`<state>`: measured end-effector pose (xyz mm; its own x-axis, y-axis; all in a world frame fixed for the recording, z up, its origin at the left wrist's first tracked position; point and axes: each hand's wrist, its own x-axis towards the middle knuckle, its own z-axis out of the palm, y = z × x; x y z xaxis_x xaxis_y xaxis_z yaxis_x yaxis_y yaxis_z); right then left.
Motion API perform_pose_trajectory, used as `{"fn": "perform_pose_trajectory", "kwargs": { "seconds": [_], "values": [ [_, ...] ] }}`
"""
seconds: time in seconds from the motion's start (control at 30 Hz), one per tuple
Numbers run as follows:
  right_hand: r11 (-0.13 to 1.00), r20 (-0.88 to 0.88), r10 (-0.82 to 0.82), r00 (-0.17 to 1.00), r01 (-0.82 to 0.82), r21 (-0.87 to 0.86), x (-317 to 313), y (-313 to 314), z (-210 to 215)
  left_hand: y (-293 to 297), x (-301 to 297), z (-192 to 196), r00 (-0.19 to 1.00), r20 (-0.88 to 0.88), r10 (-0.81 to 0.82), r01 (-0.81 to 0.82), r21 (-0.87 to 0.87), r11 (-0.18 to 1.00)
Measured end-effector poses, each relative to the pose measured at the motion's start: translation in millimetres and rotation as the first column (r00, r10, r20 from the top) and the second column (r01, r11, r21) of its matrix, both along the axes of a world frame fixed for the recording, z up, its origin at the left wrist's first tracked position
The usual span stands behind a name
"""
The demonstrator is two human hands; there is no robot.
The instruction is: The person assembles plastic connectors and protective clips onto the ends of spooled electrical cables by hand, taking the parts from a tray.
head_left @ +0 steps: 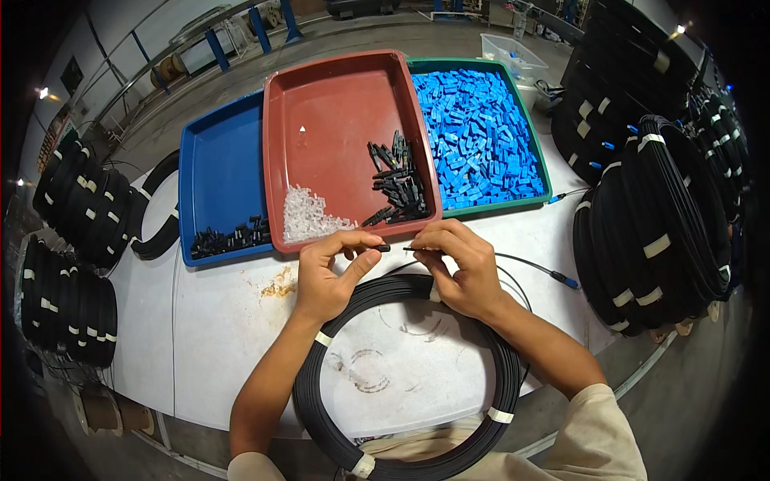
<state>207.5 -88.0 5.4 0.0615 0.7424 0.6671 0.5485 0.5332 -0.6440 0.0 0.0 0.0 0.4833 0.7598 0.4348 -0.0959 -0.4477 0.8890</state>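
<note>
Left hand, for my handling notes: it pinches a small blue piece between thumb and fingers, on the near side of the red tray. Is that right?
Not quite: the small piece in the left hand is black, not blue, as the head view shows. It is pinched between thumb and fingers, on the near side of the red tray.

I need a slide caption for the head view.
Left hand holding a small black part, right hand a thin black tip, near a coil of black cable.

The left hand (327,271) partly hides a black piece (385,248), too small to tell exactly. The red tray (337,120) hides the right side of the blue tray (224,176).
</note>
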Motion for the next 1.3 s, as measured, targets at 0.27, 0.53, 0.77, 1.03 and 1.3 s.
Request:
{"fn": "perform_pose_trajectory", "kwargs": {
  "seconds": [0.27,0.53,0.77,1.03,1.3],
  "values": [
    [0.998,0.128,-0.017,0.992,0.009,0.069,-5,-4,4,-1,0,4,0.994,-0.11,-0.009,0.028,0.176,0.984],
    [0.997,0.169,-0.033,0.985,0.021,0.073,-1,-6,1,-4,3,6,0.995,-0.097,0.019,0.005,0.237,0.972],
    [0.996,0.268,-0.038,0.963,0.015,0.088,-1,-11,3,-6,2,8,0.994,-0.111,0.017,0.018,0.305,0.952],
    [0.993,0.221,-0.061,0.973,0.036,0.113,-3,-8,-1,-8,5,7,0.994,-0.104,-0.018,0.05,0.314,0.948],
    [0.995,0.276,-0.007,0.961,-0.02,0.093,-6,-11,1,-8,9,8,0.983,-0.167,-0.073,0.138,0.425,0.894]
  ]
}}
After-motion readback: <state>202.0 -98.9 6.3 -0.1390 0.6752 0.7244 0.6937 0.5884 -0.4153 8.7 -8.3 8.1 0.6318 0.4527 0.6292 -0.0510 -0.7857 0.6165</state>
